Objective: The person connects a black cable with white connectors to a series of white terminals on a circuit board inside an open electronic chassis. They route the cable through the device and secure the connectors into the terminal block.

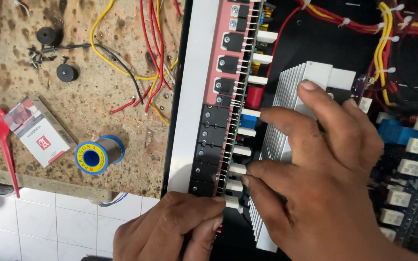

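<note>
An open black electronics chassis (315, 43) lies on a chipboard workbench. Along its left side runs a white metal rail (189, 111) with a row of black transistors (211, 140) bolted on a pink pad, next to white block resistors (240, 169). My right hand (325, 179) rests spread over a finned aluminium heatsink (286, 82), its fingertips touching the white resistors. My left hand (175, 227) pinches the near end of the transistor row between thumb and fingers.
On the chipboard (97, 106) lie a solder spool (95, 154), a small red-and-white carton (37, 130), a red spoon (3, 145), black knobs (66, 72), screws and red, yellow and black wires (146, 58). Tied wire bundles (383, 34) cross the chassis. White floor tiles (39, 227) show below.
</note>
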